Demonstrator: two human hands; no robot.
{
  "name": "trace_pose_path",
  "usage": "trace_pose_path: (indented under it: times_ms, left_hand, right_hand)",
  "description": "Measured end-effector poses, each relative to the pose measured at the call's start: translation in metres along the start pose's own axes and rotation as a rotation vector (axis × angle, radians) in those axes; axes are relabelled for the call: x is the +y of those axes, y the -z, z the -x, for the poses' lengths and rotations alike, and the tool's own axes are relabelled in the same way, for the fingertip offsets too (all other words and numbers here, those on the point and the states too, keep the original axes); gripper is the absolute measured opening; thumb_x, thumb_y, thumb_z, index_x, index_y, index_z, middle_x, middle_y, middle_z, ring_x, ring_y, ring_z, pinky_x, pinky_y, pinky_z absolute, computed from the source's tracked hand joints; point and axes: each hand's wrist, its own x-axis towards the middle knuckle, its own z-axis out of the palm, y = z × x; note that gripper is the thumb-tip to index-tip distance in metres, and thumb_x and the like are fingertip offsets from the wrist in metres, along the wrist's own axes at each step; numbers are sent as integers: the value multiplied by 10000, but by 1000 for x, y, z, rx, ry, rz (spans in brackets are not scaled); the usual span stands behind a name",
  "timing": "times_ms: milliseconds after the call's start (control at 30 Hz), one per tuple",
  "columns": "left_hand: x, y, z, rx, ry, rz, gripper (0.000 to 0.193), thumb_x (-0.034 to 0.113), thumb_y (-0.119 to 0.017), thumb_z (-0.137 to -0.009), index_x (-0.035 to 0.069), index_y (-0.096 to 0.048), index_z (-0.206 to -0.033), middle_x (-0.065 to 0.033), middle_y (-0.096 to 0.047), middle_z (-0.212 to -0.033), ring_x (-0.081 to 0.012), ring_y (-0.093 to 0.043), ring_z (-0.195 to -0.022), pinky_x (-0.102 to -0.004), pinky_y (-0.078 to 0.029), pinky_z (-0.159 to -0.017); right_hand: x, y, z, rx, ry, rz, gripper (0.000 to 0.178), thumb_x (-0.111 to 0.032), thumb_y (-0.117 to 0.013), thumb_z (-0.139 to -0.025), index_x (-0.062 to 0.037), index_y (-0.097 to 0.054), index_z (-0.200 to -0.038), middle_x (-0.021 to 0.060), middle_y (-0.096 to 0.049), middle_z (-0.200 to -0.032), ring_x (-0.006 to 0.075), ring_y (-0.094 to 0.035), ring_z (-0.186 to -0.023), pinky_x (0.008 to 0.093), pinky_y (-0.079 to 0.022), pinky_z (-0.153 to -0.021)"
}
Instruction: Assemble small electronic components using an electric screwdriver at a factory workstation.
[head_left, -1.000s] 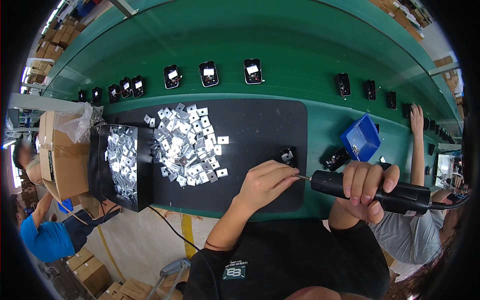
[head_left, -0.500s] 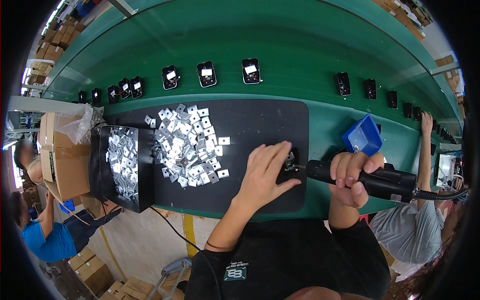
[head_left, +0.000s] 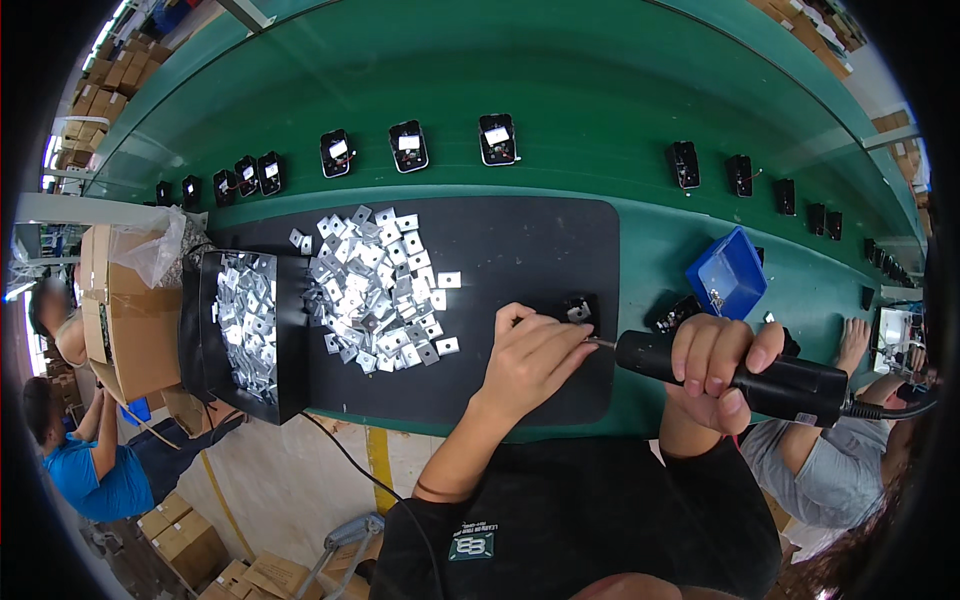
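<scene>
My right hand (head_left: 712,372) is wrapped round a black corded electric screwdriver (head_left: 805,388), held level with its bit pointing left. The thumb and fingers of my left hand (head_left: 530,360) are pinched together at the bit's tip. Anything between them is hidden or too small to name. Just beyond the left fingertips, a small black housing (head_left: 580,308) with a silvery metal piece in it lies on the black mat (head_left: 530,240). Another black housing (head_left: 672,316) rests beyond the screwdriver, partly covered by my right hand.
Loose square metal plates (head_left: 370,290) with holes are heaped left on the mat, beside a black bin (head_left: 290,350) of similar plates. A blue tray (head_left: 740,270) with small metal parts stands right. Black housings (head_left: 408,147) line the green belt (head_left: 590,150). A co-worker's hand (head_left: 853,340) is far right.
My left hand has drawn back from over the housing, and its spread fingers have closed at the bit's tip. The screwdriver has shifted slightly. The co-worker's hand at right has come down off the belt.
</scene>
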Motion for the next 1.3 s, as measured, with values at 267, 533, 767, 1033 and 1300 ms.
trace_pose_path:
  times_ms: [267, 533, 767, 1033, 1300]
  left_hand:
    - [-7, -4, 6, -3, 40, 235, 189, 57, -729, -684, 25, -698, -868, -52, -684, -754, -153, -623, -669, -303, -416, -736]
    - [-12, -1, 9, -36, -67, 348, 292, 88, -724, -695, -1, -671, -968, -78, -683, -893, -205, -624, -783, -320, -425, -783]
    - [-10, 4, 0, -241, 175, -38, 1004, 307, -831, -536, 37, -333, -1365, -122, -416, -1371, -242, -426, -1218, -441, -255, -985]
    - [-14, -5, 4, -268, 115, -181, 764, 278, -801, -567, 51, -501, -1232, -62, -576, -1149, -217, -527, -1097, -472, -257, -992]
    - [-14, -5, 2, -250, 103, -176, 732, 307, -773, -579, 40, -518, -1211, -45, -575, -1055, -193, -536, -961, -448, -286, -970]
  right_hand:
    - [-3, 2, 1, -18, 28, -26, 327, -75, -647, -759, -138, -435, -1000, -11, -512, -677, 122, -528, -536, 257, -449, -522]
    - [-4, 2, -7, -196, 103, -157, 296, -50, -637, -747, -137, -459, -967, -7, -545, -675, 110, -553, -528, 243, -470, -509]
    - [14, 11, 12, -78, 2, 170, 329, 1, -598, -754, -97, -415, -1008, 3, -492, -674, 137, -512, -536, 302, -463, -551]
    - [38, 14, 20, -83, 10, 230, 342, 57, -568, -744, -73, -410, -1019, 26, -506, -693, 135, -513, -550, 307, -474, -568]
    - [37, 13, 19, -46, -26, 228, 335, 61, -567, -757, -73, -416, -1025, 24, -505, -695, 132, -509, -552, 308, -474, -570]
